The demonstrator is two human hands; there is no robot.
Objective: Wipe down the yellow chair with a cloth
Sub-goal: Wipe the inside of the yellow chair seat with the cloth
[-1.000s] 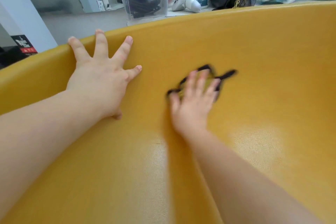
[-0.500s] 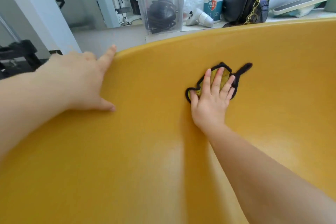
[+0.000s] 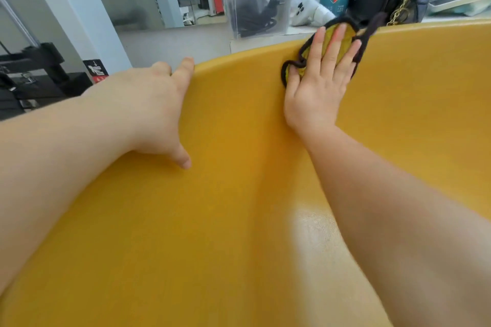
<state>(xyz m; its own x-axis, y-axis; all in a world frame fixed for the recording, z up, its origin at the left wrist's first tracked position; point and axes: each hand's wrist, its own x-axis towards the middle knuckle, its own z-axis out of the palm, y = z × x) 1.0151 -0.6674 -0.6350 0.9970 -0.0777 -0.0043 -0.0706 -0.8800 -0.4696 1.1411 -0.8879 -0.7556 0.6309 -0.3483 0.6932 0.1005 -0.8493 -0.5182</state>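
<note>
The cloth (image 3: 329, 34) lies right at the top rim of the yellow chair (image 3: 239, 220), pinned flat under the straight, spread fingers of the right hand (image 3: 321, 79), which presses it and grasps nothing. Its long axis runs roughly along the rim, and a dark strap-like end spills over the edge. Most of the bare shell lies below the rim, toward the wrist, so the next stroke probably pulls downward. The left hand (image 3: 156, 103) clasps the rim well to the left, thumb inside. The cloth is soft and yellow-green with dark binding. The chair is hard, smooth, curved plastic.

Glossy plastic chair (image 3: 239, 220); black-edged fabric cloth (image 3: 342, 34).
</note>
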